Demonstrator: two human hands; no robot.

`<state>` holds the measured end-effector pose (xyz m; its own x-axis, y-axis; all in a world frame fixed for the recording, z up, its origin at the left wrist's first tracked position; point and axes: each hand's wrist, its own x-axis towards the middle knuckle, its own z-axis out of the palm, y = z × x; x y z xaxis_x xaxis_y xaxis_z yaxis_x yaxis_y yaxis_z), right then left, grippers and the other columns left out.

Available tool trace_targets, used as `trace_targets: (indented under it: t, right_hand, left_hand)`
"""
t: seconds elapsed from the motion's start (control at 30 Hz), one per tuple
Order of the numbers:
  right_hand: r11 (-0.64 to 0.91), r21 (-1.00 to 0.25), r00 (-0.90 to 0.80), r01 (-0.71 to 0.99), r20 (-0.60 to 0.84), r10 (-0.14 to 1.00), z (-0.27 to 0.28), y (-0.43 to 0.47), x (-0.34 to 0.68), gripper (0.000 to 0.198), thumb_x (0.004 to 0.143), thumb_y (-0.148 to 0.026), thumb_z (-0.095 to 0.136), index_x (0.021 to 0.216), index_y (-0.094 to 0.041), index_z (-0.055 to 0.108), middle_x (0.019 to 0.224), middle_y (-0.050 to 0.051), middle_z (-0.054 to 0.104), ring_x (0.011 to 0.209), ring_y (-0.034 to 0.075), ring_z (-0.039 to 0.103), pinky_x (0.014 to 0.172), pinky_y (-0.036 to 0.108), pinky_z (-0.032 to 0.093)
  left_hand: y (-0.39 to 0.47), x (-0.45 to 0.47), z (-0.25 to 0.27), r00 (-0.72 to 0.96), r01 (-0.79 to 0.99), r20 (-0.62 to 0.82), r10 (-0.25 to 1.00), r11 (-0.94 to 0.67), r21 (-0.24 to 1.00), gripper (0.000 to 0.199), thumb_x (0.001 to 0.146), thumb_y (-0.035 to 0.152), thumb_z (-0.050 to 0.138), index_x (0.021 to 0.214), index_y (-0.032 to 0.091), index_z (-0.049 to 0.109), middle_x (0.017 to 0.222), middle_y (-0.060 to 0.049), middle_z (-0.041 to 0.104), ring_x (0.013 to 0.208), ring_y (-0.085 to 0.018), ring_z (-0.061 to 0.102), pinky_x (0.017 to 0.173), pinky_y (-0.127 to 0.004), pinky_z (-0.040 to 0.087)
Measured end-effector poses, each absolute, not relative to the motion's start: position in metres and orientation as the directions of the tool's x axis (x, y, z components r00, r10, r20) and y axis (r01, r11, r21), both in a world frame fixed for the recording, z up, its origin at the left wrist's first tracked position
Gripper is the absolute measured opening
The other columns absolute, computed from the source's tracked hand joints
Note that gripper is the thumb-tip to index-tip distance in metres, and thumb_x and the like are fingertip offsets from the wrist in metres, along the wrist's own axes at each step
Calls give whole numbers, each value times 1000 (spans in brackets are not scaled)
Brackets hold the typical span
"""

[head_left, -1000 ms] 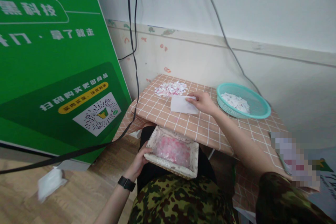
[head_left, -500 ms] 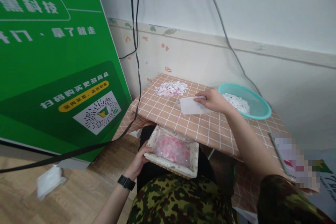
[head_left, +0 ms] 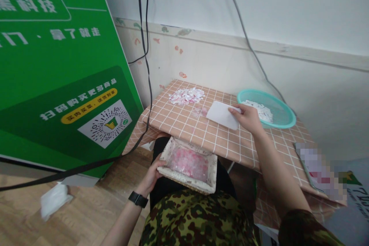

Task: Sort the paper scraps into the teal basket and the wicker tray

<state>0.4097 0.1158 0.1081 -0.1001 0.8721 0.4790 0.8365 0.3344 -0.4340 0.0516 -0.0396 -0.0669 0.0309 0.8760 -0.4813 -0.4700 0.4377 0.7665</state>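
- Reference: all clock positions are read from the centre of the lined basket (head_left: 213, 165), with 12 o'clock straight ahead of me. The basket is on my lap, tilted, and contains pink and white pieces (head_left: 188, 163).
- Left hand (head_left: 151, 173): my fingers grasp the basket rim at 9 o'clock; the fingertips underneath are hidden. A dark watch (head_left: 138, 200) is fitted on this wrist.
- Right hand (head_left: 248, 117): at 1 o'clock, my thumb and fingers pinch the right end of a white card (head_left: 220, 114).
- White card: 1 o'clock, above the tabletop. I cannot tell whether its lower face touches the cloth.
- Thin pink flakes (head_left: 198, 111): 12 o'clock, on the cloth, just beside the left edge of the card.
- Heap of white and pink chips (head_left: 186, 95): 12 o'clock, beyond the flakes, near the wall.
- Turquoise colander (head_left: 284, 113): 2 o'clock, just beyond my right hand; white pieces (head_left: 261, 109) lie inside.
- Table (head_left: 161, 113): 12 o'clock, covered with a brown cloth with a white grid.
- Green panel (head_left: 66, 57): 10 o'clock, beside the table.
- White packet (head_left: 54, 200): 8 o'clock, on the wooden floor.
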Motion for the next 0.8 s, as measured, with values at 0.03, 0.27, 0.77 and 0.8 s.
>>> trace_targets:
  t: [0.03, 0.27, 0.77, 0.8]
  right_hand:
    - [325, -440, -91, 837, 474, 876, 104, 116, 410, 41, 79, -50, 50, 91, -15, 69, 63, 5, 61, 54, 16, 50, 53, 28, 35]
    - [275, -651, -110, 708, 283, 953, 80, 110, 408, 41, 77, -53, 52, 83, -14, 65, 64, 4, 59, 56, 15, 49, 50, 26, 35]
    - [224, -792, -113, 569, 194, 974, 79, 87, 386, 41, 74, -55, 56, 82, -15, 63, 64, 3, 58, 55, 15, 48, 46, 25, 35]
    - [234, -786, -142, 572, 186, 972, 80, 84, 384, 41, 74, -55, 56, 80, -16, 63, 64, 3, 58, 55, 14, 49, 46, 25, 35]
  left_hand:
    - [-40, 52, -67, 30, -471, -479, 877, 435, 767, 31, 68, 28, 62, 96, 17, 65, 77, -1, 67, 64, -17, 58, 62, -31, 46]
    - [-40, 51, -66, 46, -466, -466, 884, 431, 773, 33, 69, 28, 61, 100, 17, 64, 80, -2, 67, 68, -18, 59, 63, -30, 46]
    - [-41, 53, -61, 32, -478, -468, 883, 424, 769, 38, 66, 29, 62, 102, 17, 64, 81, -3, 68, 65, -18, 59, 62, -31, 46]
    - [-41, 53, -61, 33, -477, -465, 885, 423, 771, 38, 66, 29, 62, 103, 17, 64, 82, -3, 68, 66, -18, 59, 62, -31, 46]
